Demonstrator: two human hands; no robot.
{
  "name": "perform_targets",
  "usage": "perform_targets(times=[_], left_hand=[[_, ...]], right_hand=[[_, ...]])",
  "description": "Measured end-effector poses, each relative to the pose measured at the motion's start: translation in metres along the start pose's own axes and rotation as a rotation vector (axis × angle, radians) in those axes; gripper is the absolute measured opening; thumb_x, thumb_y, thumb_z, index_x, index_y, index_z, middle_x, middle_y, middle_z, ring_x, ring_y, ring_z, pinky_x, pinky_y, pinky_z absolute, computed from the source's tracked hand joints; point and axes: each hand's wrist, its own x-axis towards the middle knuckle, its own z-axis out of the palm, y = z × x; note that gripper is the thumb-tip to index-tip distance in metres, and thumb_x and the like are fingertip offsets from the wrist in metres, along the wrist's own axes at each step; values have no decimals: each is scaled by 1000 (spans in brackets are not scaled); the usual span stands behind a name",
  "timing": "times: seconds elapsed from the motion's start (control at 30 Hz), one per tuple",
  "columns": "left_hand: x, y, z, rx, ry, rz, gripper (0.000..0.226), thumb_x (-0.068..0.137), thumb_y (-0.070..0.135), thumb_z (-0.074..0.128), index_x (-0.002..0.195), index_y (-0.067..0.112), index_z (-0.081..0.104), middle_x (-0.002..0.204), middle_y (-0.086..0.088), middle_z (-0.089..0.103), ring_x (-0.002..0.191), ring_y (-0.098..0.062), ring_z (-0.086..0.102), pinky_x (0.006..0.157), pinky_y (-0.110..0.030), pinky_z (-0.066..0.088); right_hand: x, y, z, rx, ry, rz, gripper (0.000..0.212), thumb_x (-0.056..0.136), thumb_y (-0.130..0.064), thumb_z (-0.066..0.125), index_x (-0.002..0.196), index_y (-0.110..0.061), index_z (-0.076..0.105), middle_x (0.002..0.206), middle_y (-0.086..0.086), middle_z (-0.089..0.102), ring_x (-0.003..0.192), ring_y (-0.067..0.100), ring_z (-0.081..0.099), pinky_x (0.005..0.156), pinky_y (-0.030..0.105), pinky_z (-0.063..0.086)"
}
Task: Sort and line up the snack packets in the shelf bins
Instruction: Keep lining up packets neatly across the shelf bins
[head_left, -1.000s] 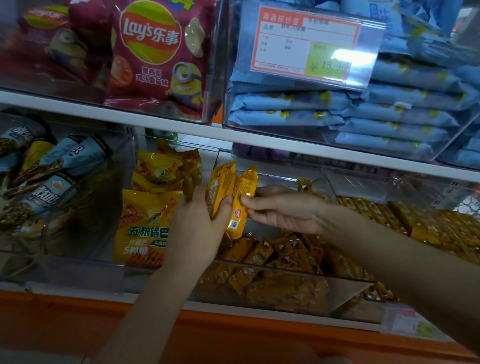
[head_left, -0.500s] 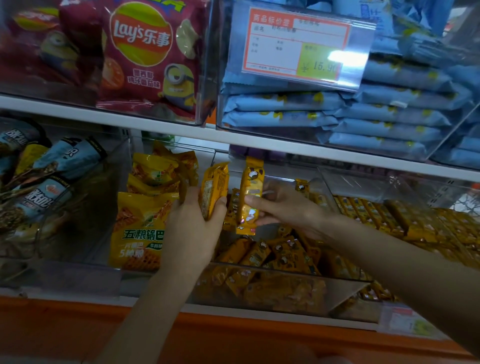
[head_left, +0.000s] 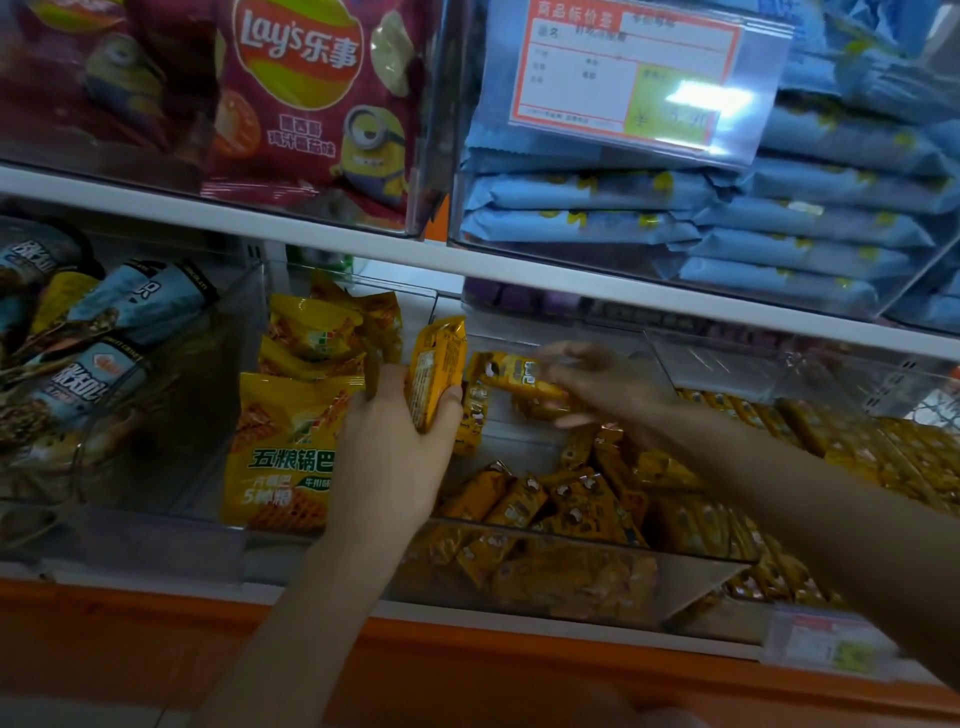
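**A:** What has the left hand (head_left: 395, 431) got?

**B:** A stack of yellow packets (head_left: 436, 374), stood on end. The thumb is on the right face and the fingers are curled round the left, so it is a firm grip.

**A:** And the right hand (head_left: 597, 384)?

**B:** It is blurred. It seems to pinch a single yellow packet (head_left: 511, 371) by one end. That packet lies crosswise and points toward the left hand's stack, close to it. I cannot tell whether they touch.

**A:** Where are the rest?

**B:** Below both hands, the loose yellow packets (head_left: 561, 504) lie jumbled in the clear bin (head_left: 571, 571). One upright packet (head_left: 475, 415) stands just right of the left thumb. Beyond the right forearm, the lined-up packets (head_left: 883, 447) sit in a neat row.

**A:** And on the left hand's other side?

**B:** Yellow rice-crust bags (head_left: 283, 447), right beside its knuckles. Further left are the blue cone packs (head_left: 135, 301).

**A:** Above the hands?

**B:** A Lay's crisp bag (head_left: 311, 93) is over the left hand. Stacked blue packets (head_left: 597, 192) behind a price tag (head_left: 634, 73) are over the right hand.
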Motion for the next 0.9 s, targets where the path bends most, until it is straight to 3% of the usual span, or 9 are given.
perform_targets(times=[0.07,0.13,0.2,0.3,0.37,0.53,0.67,0.8,0.9], left_hand=[[0,0,0,-1,4,6,41,88,47,46,113,15,54,96,-9,58,85,-22,52,65,-27,33],[0,0,0,-10,1,10,44,86,49,44,112,15,54,94,-10,57,84,-22,52,63,-28,32],[1,0,0,-9,0,14,47,84,51,42,112,15,54,94,-10,57,83,-23,52,58,-26,30],[1,0,0,-8,5,21,48,83,52,42,110,15,54,92,-9,56,82,-22,52,55,-23,28],[1,0,0,-14,2,17,47,83,52,42,110,16,54,92,-9,56,83,-22,52,59,-26,30],[0,1,0,3,0,10,44,86,49,44,112,16,54,93,-8,56,86,-23,51,65,-28,33],[1,1,0,35,-6,11,41,87,47,46,112,15,54,91,-8,55,85,-23,50,67,-29,33],[1,1,0,37,-6,12,44,86,49,44,113,15,53,91,-8,55,84,-23,51,65,-29,33],[1,1,0,28,-7,13,47,84,51,42,113,15,53,92,-8,55,84,-23,51,65,-29,34]], right_hand=[[7,-1,-9,-16,34,9,29,83,-15,70,110,-16,59,93,0,63,71,7,64,56,14,55],[13,-2,-13,-63,24,31,11,82,-15,70,80,-16,60,65,-6,63,54,2,56,47,11,46],[21,2,-12,-72,17,58,19,84,-21,69,69,-19,58,60,-5,58,53,4,49,48,13,40],[38,14,-6,-9,-6,129,4,90,-23,62,87,-20,61,87,1,65,71,8,56,69,24,49],[54,25,-1,-72,-4,166,16,91,-25,60,103,-16,61,105,8,66,77,11,61,75,30,53],[89,43,15,-164,44,272,35,88,-15,62,119,1,58,102,15,65,78,22,62,71,33,56],[104,47,34,-269,-18,257,39,87,-2,58,125,5,53,120,17,59,91,21,56,90,34,53],[99,49,48,-541,-35,194,34,85,-8,65,117,3,60,113,17,63,107,29,61,96,40,48],[102,54,51,-619,36,139,29,85,-12,65,112,0,63,110,15,66,100,27,64,90,37,53]])
